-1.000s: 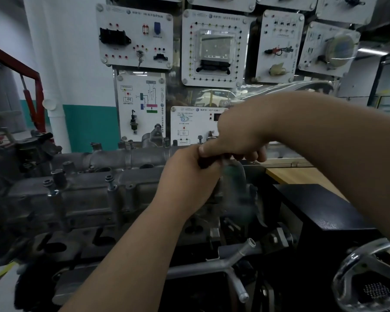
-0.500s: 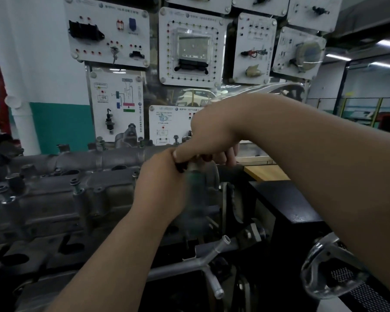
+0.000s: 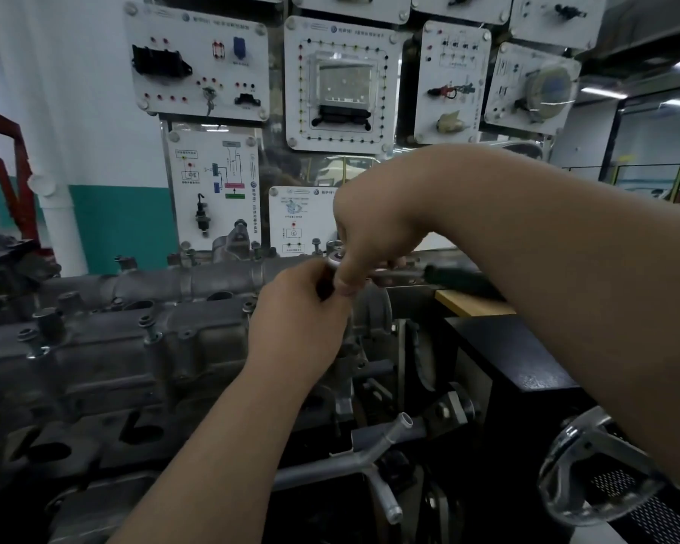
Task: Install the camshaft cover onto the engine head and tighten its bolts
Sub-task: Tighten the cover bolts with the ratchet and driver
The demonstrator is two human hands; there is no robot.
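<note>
So the ratchet point(image 3: 336, 263) sits at the right end of the camshaft cover point(image 3: 154, 308) — its handle point(image 3: 456, 276) runs off right, under the forearm. Right hand point(image 3: 373, 233) wraps its head, left hand point(image 3: 299, 320) curls round the socket point(image 3: 324, 288) below — I'd guess a sideways swing.

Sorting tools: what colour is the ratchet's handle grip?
The ratchet handle is dark green, seen best in the head view.
</note>
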